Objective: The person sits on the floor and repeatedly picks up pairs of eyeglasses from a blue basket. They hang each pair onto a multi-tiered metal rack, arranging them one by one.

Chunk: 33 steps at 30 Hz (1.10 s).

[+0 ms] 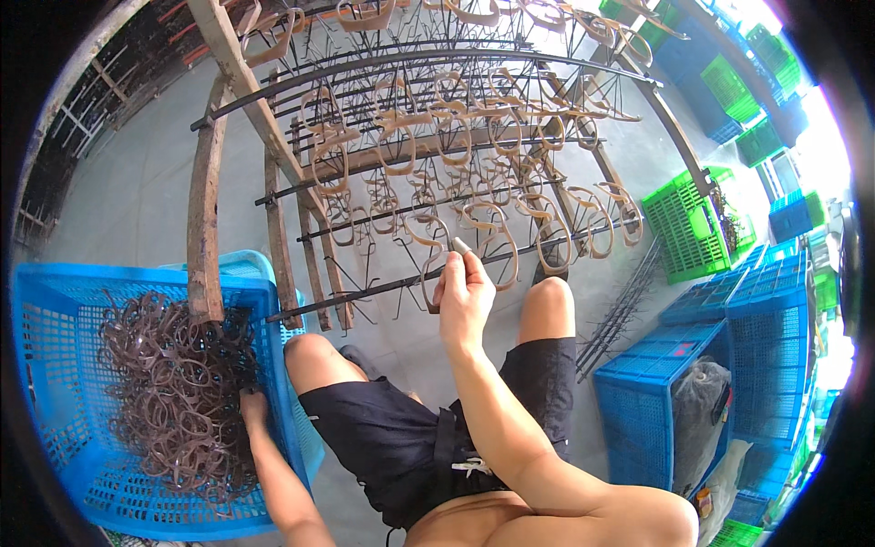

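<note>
Grey floor (146,201) lay beneath; right hand (467,290), fingers narrowed, hold unclear, apparently worked at hung frames (401,118); left hand (254,403), among loose frames (182,392), hid its grip; crowding probably demanded careful moves next.

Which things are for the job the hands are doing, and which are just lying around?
For the job:
left hand, in the blue basket
brown frames in it
right hand, up by the hanging frames
wooden rack

Seemingly just lying around:
green crate
blue crates
plastic bag
rods on the floor, maybe spares
</note>
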Tool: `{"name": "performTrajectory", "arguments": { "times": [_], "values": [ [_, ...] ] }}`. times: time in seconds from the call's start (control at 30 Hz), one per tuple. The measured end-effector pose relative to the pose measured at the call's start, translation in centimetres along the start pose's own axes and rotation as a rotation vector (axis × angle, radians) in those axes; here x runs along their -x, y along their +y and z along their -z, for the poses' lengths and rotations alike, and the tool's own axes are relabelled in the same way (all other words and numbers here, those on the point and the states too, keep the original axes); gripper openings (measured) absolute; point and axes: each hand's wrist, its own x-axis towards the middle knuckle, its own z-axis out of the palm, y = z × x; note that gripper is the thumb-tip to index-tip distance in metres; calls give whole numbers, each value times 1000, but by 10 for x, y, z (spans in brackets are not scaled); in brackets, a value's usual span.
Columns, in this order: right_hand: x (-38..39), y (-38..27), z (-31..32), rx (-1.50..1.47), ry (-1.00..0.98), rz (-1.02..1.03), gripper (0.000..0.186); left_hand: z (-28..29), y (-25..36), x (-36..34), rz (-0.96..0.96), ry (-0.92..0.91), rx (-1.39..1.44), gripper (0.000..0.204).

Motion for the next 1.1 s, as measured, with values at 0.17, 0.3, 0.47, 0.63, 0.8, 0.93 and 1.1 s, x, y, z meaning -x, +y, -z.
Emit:
{"name": "performTrajectory", "arguments": {
  "times": [0.17,0.3,0.47,0.63,0.8,0.93,1.1],
  "values": [
    [11,-5,-14,20,-21,-52,15,0,-49,-21,58,21,519,45],
    [4,-1,-4,29,-8,-19,19,12,18,16,-117,86,416,35],
    [10,14,-7,15,-98,-4,25,47,80,66,-211,159,680,26],
    [19,16,-15,206,-159,37,35,65,88,91,-330,114,585,30],
    [11,18,-11,383,-108,166,31,73,101,110,-352,214,558,34],
    [10,11,-12,310,-102,102,26,80,104,116,-260,49,809,43],
    [7,-8,6,126,-254,-81,30,111,114,142,-5,-300,1233,56]
  ]
}}
